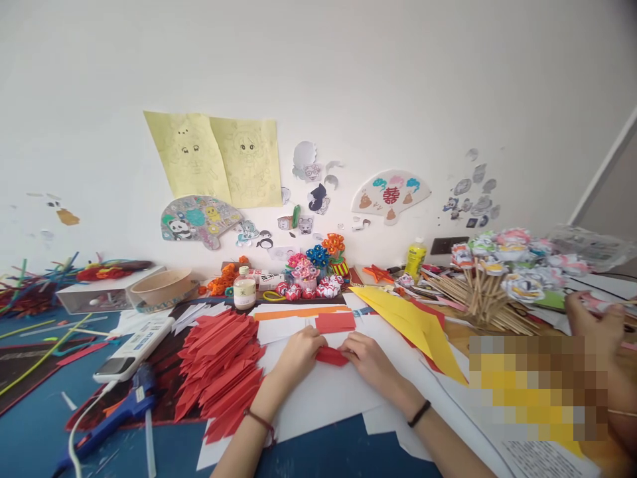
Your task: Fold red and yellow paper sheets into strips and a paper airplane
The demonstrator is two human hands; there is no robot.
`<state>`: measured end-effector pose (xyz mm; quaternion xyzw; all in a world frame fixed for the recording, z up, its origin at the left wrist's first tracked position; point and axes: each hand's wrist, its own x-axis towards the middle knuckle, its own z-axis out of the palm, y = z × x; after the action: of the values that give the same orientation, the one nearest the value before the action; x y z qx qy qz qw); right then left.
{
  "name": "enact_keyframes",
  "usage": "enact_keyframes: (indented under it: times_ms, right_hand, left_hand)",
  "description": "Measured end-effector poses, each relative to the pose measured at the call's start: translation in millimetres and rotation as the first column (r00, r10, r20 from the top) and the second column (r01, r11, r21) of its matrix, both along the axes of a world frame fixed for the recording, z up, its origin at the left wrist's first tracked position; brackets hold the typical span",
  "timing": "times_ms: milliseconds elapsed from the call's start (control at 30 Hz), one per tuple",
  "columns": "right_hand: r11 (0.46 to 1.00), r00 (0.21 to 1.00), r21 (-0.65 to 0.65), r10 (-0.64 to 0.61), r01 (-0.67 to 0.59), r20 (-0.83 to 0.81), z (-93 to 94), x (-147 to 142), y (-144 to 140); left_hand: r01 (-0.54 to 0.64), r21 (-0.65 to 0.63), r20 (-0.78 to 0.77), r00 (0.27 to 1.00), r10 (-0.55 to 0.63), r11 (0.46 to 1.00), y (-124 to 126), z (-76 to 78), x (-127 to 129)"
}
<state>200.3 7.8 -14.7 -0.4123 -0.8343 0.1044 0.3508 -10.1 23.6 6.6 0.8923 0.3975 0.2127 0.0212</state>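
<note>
While I watched, my left hand (297, 350) and right hand (367, 355) pinched a small folded red paper piece (332, 356) on white sheets, the stacked red folded papers (221, 364) at nine o'clock.

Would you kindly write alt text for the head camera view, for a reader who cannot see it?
Both hands, left hand and right hand, press a small red paper piece against white sheets on a cluttered craft table. A pile of folded red paper lies to the left, beside a blue glue gun; yellow paper lies to the right.
</note>
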Motion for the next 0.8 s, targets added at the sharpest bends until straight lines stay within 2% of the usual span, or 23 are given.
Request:
enact_keyframes:
  times_ms: [167,267,367,533,700,800]
  right_hand:
    - [0.998,0.998,-0.059,0.035,-0.038,-0.050,2.6,-2,3]
    - [0.996,0.997,-0.074,0.046,-0.051,-0.066,1.9,-3,4]
    - [0.997,0.998,-0.068,0.026,-0.030,-0.064,-1.0,-3,6]
    - [0.999,1.000,-0.024,0.024,-0.025,-0.019,-3.2,-2,6]
    - [0.997,0.994,0.048,0.052,-0.057,0.097,1.2,0,1]
    - [0.993,0.981,0.093,0.053,-0.071,0.186,4.6,1,-4]
  left_hand:
    - [-0.016,-0.057,0.006,1.000,0.017,0.998,-4,-2.7,-9]
    - [-0.071,-0.031,0.033,0.997,0.072,0.997,-10,-7.1,-11]
    - [-0.070,0.019,0.026,0.997,0.069,0.997,-14,-10.2,-11]
    - [-0.061,0.124,-0.118,0.990,0.076,0.990,-19,-10.7,-10]
    - [0.065,0.202,-0.284,0.959,-0.005,0.977,-26,-6.9,-9]
    - [0.092,0.222,-0.332,0.943,-0.013,0.971,-29,-3.1,-11]
